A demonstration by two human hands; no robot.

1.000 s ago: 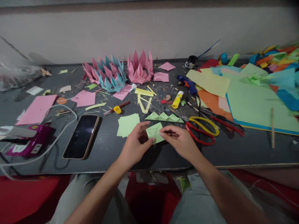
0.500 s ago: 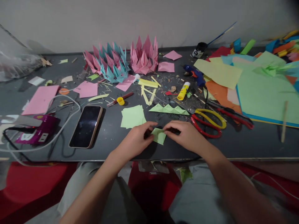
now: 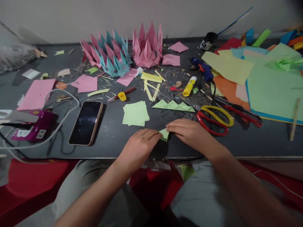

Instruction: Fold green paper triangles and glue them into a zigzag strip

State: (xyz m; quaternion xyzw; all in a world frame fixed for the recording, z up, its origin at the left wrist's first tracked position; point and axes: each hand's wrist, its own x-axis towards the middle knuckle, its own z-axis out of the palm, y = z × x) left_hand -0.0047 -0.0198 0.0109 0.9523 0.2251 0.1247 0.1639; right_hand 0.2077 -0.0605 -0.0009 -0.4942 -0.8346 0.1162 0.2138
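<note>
Between my hands, near the front edge of the dark table, is a small folded piece of light green paper (image 3: 164, 135). My left hand (image 3: 145, 142) grips its left side with the fingers closed together. The fingertips of my right hand (image 3: 186, 134) pinch its upper right corner. Just beyond lies a folded green paper strip (image 3: 174, 106) with a row of triangular points. A stack of square green paper sheets (image 3: 134, 114) rests to the upper left of my left hand. Scissors (image 3: 215, 119) with red and yellow handles lie to the right of my right hand.
Pink and blue folded-paper crowns (image 3: 115, 63) stand at the back. A phone (image 3: 85, 123) and a purple power adapter (image 3: 35, 126) with cables lie left. A glue stick (image 3: 189, 86), glue gun (image 3: 202, 69), pliers (image 3: 243, 113) and coloured sheets (image 3: 276, 91) occupy the right.
The small green paper now shows a smaller area, and my left fingers have come down over its left side. My right hand has flattened slightly. The whole view has shifted a little.
</note>
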